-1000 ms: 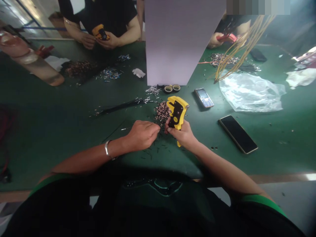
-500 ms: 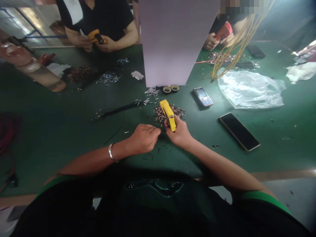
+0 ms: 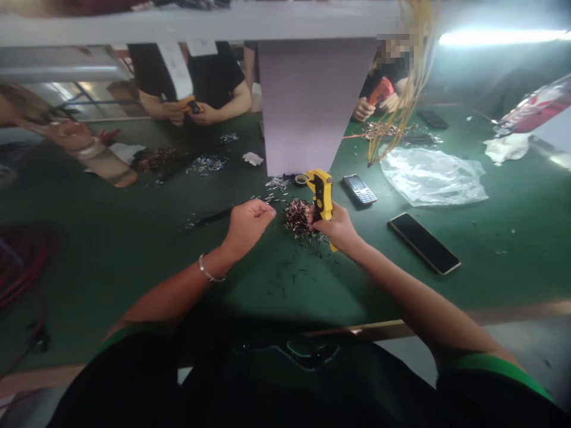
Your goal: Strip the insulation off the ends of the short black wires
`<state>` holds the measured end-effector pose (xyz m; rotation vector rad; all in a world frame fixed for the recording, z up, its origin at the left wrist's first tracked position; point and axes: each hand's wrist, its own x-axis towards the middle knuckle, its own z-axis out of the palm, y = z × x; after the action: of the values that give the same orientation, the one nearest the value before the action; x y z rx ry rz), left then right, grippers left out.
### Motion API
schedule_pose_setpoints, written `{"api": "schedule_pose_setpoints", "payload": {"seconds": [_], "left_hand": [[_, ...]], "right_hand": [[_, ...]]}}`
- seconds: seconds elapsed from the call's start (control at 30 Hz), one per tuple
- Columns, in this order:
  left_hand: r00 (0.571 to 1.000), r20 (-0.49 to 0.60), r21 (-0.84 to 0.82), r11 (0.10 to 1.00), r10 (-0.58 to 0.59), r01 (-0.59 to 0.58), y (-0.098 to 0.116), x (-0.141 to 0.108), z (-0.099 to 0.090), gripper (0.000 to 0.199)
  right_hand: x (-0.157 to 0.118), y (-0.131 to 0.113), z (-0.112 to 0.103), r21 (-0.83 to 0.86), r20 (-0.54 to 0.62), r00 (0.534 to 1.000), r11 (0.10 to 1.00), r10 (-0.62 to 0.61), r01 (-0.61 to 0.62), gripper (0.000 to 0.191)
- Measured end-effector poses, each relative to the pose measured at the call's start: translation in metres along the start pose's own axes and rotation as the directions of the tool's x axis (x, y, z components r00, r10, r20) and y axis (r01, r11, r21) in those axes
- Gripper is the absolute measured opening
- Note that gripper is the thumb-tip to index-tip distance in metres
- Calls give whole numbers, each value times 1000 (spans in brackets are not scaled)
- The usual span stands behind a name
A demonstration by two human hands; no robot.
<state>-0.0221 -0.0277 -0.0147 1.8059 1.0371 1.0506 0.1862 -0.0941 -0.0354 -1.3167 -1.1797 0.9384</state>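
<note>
Black wire scraps (image 3: 285,279) lie on the green table (image 3: 111,279) nearest the body. The left hand (image 3: 248,224) is curled shut, fingertips together, with anything in them too small to tell; a silver bracelet (image 3: 206,274) circles that wrist. The right hand (image 3: 333,228) is clamped round a yellow wire stripper (image 3: 322,191), held upright just beside a heap of cut wire ends (image 3: 297,216). Beyond lie a smartphone (image 3: 423,244), a keypad phone (image 3: 359,189) and a plastic bag (image 3: 430,177), then a white board (image 3: 312,107) and a co-worker (image 3: 191,83) holding a yellow tool (image 3: 191,106)
</note>
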Motion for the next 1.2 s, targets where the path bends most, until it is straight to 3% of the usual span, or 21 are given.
{"api": "schedule_pose_setpoints", "payload": {"seconds": [0.07,0.13,0.43,0.77,0.97,1.07,1.2], "left_hand": [[993,-43,-133,985,-114,107,-1,8,-3,7],[986,-86,-168,978,-140,124,-1,10,-4,7],[984,-114,84,988,140,-130,7,-14,4,10],[970,-104,170,965,221,-201,3,-19,7,12],[976,-90,97,977,199,-190,2,-25,14,11],[993,-17,-4,994,113,-113,3,-26,14,9],[991,126,-156,986,-45,64,11,-27,11,10]], "right_hand": [[-7,-2,11,128,-8,999,991,46,-44,28],[-16,-2,22,196,-15,995,976,94,-90,30],[-47,3,56,342,18,986,926,164,-160,32],[-40,15,63,383,10,993,917,119,-113,31],[-38,9,61,206,51,996,975,68,-77,27],[-37,12,59,-70,-13,1000,997,-28,27,24],[-35,21,55,-494,-38,959,840,-280,225,37]]}}
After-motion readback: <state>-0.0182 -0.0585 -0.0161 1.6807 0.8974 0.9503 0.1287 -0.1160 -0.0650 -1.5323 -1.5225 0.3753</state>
